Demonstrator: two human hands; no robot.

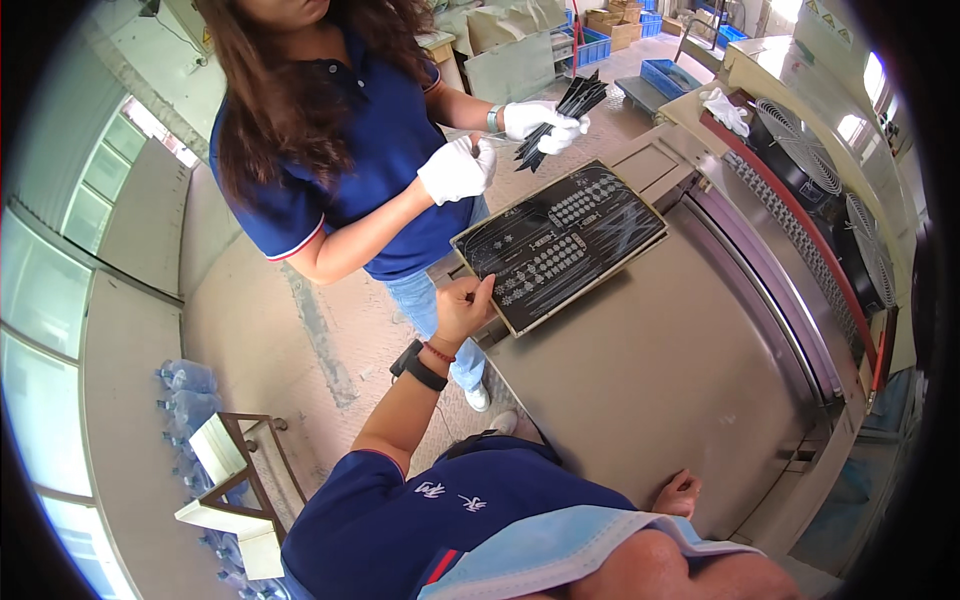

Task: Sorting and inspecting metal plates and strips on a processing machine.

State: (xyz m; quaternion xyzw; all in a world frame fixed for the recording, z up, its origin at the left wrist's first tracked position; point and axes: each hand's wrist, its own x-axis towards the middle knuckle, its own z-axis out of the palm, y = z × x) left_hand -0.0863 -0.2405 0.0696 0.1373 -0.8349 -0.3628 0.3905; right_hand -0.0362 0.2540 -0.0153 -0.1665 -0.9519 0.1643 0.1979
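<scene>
My left hand [466,308], with a dark watch and a red bracelet at the wrist, grips the near left edge of a black rectangular panel [530,275]. Its thumb lies on top and the other fingers are mostly hidden. Pale rows of round marks and fine lines cover the panel, and a tan rim shows along its sides. It lies at the far left end of a metal machine bed [650,370]. My right hand [680,494] is at the bed's near edge, fingers curled, with nothing visible in them.
Across from me a co-worker in white gloves holds a bundle of thin black strips [565,115] close above the panel. Round fans [795,145] and a red-edged roller section [790,210] line the right. A metal-framed cart [255,470] and water bottles [188,378] stand at left.
</scene>
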